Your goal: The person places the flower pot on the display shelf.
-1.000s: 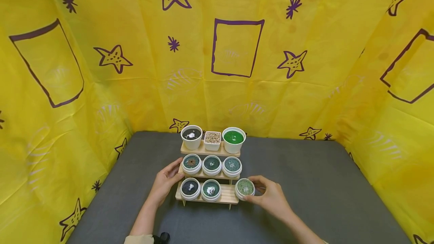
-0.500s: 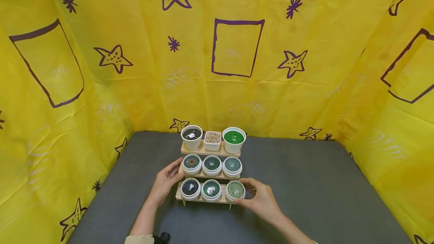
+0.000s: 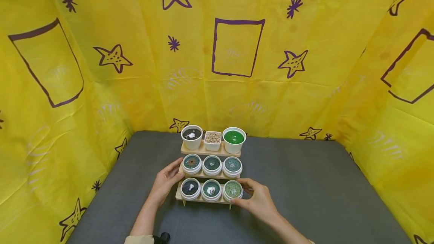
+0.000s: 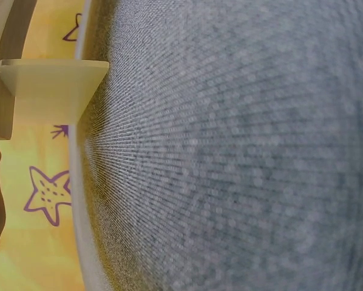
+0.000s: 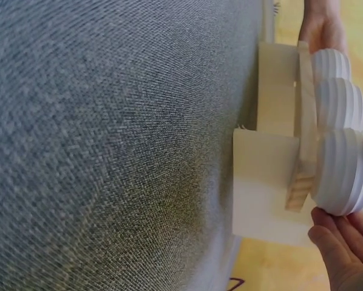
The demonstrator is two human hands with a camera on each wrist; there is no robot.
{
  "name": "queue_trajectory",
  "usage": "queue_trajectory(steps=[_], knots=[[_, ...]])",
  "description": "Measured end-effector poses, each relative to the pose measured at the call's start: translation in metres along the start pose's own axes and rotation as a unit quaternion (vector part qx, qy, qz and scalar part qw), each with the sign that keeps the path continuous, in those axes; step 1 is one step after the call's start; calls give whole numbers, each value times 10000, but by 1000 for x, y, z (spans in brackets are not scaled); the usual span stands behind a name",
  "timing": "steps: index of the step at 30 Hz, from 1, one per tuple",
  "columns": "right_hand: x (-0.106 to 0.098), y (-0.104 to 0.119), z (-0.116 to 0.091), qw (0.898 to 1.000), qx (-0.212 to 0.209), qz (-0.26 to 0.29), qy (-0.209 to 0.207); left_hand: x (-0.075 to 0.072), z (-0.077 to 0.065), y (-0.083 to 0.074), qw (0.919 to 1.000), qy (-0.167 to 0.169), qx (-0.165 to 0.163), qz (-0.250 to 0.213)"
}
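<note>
A three-tier wooden display stand (image 3: 210, 153) carries white pots on every shelf. At the left end of its middle shelf, my left hand (image 3: 162, 183) grips the stand with thumb and fingers. My right hand (image 3: 258, 200) holds a ribbed white pot with a light green speckled filling (image 3: 233, 189) at the right end of the front shelf. In the right wrist view, fingertips and thumb lie round the sides of that ribbed pot (image 5: 344, 176), close over the board. Beside it on the same shelf are a white-patched green pot (image 3: 211, 189) and a dark pot (image 3: 190, 187).
Three ribbed pots with bluish-green fillings, such as the middle one (image 3: 211, 164), line the middle shelf. Up top stand a dark-filled cup (image 3: 192, 142), a square cup of tan bits (image 3: 212, 140) and a bright green cup (image 3: 234, 140). Yellow cloth (image 3: 230, 101) surrounds the grey table (image 3: 305, 183).
My right hand has moved left with the light green pot, from past the shelf's right end to beside the white-patched pot. The left hand keeps its place on the stand.
</note>
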State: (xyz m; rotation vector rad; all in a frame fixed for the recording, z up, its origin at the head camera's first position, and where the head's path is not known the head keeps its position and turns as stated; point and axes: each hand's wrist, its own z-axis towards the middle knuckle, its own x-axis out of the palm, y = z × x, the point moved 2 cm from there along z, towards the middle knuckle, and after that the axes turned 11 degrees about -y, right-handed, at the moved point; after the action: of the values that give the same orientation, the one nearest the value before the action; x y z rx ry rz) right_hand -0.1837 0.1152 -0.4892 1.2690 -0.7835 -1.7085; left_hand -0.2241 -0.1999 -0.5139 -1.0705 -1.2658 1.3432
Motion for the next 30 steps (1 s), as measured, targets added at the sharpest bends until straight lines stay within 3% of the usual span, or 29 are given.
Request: queue_trajectory(steps=[17,24,30], knots=[[-3,-7,-4,9998,-67,190,-3,0,0,0,10000,60,60,-48],[-19,-18,-1,9990,227,-206,-337,0,-1,-2,9999,49,124,85],[-38,-32,4,9955,225,-648,-648,-1,-1,-1,9995,-68,186,241]])
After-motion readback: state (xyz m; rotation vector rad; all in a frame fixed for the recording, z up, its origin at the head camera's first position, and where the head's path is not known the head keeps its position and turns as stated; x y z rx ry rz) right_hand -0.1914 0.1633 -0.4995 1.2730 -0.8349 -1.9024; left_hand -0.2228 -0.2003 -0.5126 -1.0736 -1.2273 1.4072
